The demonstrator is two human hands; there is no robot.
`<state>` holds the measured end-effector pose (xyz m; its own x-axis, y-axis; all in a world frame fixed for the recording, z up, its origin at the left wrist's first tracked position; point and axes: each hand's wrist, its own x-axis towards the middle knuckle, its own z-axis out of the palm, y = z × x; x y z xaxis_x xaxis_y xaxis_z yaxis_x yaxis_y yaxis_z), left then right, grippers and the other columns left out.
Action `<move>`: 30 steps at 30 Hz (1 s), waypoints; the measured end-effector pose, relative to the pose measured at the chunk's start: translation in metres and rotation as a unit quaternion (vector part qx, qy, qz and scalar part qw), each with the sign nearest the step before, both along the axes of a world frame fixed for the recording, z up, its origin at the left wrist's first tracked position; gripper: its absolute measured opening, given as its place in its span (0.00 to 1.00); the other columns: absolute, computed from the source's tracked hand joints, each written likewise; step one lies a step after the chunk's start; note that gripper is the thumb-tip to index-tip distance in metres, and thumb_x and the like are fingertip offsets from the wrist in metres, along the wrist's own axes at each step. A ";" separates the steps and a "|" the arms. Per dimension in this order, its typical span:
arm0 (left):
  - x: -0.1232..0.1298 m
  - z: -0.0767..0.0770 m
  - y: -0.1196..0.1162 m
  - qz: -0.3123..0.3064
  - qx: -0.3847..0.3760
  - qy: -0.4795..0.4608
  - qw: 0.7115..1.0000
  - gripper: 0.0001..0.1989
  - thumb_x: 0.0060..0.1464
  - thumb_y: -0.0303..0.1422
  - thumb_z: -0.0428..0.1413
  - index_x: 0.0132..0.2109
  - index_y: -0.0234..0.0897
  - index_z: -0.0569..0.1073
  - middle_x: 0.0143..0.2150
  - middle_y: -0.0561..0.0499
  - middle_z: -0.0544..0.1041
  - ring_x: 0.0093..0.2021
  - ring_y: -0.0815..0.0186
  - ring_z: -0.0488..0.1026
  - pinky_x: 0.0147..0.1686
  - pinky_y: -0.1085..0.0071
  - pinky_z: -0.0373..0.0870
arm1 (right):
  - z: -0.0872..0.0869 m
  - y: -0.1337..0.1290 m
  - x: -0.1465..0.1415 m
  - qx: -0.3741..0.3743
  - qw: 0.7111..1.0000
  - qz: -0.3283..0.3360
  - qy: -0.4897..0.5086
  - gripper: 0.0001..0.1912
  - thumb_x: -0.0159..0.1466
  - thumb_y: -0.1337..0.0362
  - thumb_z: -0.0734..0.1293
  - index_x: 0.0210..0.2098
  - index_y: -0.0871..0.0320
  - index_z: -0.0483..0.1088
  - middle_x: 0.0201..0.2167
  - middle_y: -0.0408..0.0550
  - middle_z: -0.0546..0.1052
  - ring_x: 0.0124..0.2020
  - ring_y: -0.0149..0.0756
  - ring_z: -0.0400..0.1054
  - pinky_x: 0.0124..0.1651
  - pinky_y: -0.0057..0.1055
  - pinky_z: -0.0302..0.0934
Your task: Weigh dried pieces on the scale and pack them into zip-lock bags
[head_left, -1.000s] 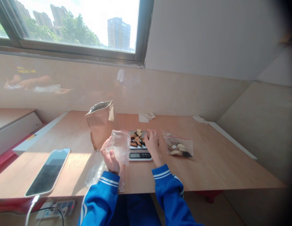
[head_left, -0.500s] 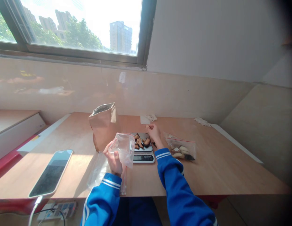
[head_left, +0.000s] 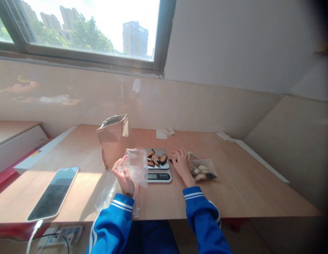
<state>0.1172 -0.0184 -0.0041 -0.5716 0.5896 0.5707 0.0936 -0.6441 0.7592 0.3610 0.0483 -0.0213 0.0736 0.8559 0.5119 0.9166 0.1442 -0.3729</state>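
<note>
My left grip (head_left: 125,182): pinching a clear bag (head_left: 138,165), seemingly unfilled.
My right grip (head_left: 181,164): I cannot tell.
Scale (head_left: 167,177): brown slices (head_left: 163,159) loaded, unbagged.

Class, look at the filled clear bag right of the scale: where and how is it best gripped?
Probably pinch the filled clear bag by its red-edged top strip, near the right corner, coming from the right: that strip looks flat, the contents bulge lower down, and the right hand is at the bag's left side.
</note>
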 end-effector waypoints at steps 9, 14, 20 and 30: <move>-0.002 0.001 0.000 0.013 -0.030 -0.035 0.999 0.14 0.62 0.39 0.44 0.52 0.38 0.58 0.52 0.39 0.72 0.53 0.59 0.71 0.55 0.51 0.61 | -0.013 -0.015 0.004 -0.022 0.993 0.074 0.089 0.20 0.57 0.72 0.60 0.48 0.59 0.70 0.44 0.53 0.77 0.46 0.42 0.69 0.50 0.41 0.61; -0.002 -0.001 0.001 -0.002 -0.055 -0.045 0.997 0.14 0.63 0.39 0.43 0.51 0.38 0.58 0.52 0.39 0.72 0.53 0.60 0.71 0.55 0.52 0.62 | 0.009 -0.001 -0.010 0.005 0.984 0.077 0.162 0.17 0.62 0.65 0.59 0.48 0.61 0.69 0.44 0.56 0.77 0.41 0.40 0.72 0.44 0.37 0.66; -0.002 0.000 0.002 -0.005 -0.067 -0.044 0.997 0.13 0.63 0.39 0.43 0.51 0.38 0.57 0.50 0.39 0.72 0.52 0.60 0.71 0.55 0.51 0.62 | 0.027 0.024 -0.035 -0.001 0.969 0.147 0.200 0.14 0.63 0.62 0.60 0.42 0.59 0.73 0.41 0.50 0.79 0.41 0.37 0.73 0.45 0.33 0.66; -0.002 0.002 -0.002 -0.015 -0.061 -0.055 0.997 0.13 0.63 0.40 0.43 0.51 0.38 0.57 0.50 0.39 0.73 0.52 0.60 0.71 0.56 0.52 0.61 | 0.002 0.000 -0.015 0.067 0.966 0.101 0.228 0.19 0.68 0.61 0.52 0.43 0.62 0.71 0.44 0.57 0.76 0.48 0.39 0.68 0.53 0.38 0.61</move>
<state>0.1155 -0.0200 -0.0023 -0.6072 0.6686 0.4293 -0.0127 -0.5484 0.8361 0.3457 0.0483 -0.0190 0.1571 0.8043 0.5730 0.6096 0.3775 -0.6970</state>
